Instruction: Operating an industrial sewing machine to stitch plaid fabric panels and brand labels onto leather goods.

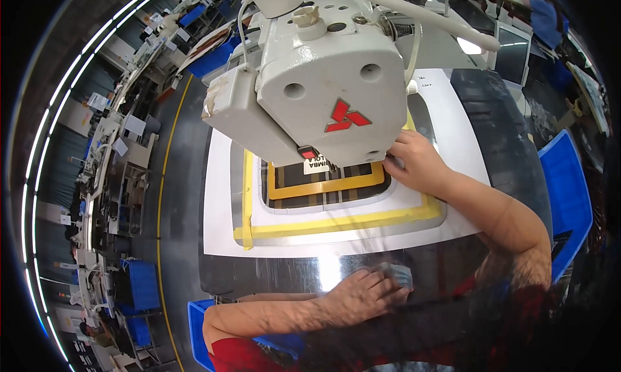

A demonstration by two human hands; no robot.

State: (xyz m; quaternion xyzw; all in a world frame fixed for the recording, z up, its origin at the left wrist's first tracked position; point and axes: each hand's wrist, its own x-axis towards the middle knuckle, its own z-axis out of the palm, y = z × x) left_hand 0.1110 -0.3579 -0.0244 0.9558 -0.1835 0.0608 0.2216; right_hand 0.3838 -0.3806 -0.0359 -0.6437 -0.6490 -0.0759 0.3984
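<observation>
A large white sewing machine head [333, 94] with a red emblem hangs over the work. Beneath it, a yellow frame [323, 189] surrounds dark striped fabric [349, 173] bearing a white printed label [315, 165]. My right hand [417, 162] is at the right side of the head, by the frame's corner, fingers bent inward. The head partly hides its fingertips, and whatever they hold cannot be made out. My left hand [365, 296] lies on the dark shiny tabletop near its front edge, fingers extended and slightly bent. A pale blue patch, possibly a reflection, shows beside its fingers.
Around the frame spreads a white sheet [469, 184] with yellow tape [336, 224] along a rounded template. The black table [259, 268] extends beyond it. Blue bins [566, 197] stand at right and lower left. Farther left, workbenches line a floor marked by a yellow stripe [160, 223].
</observation>
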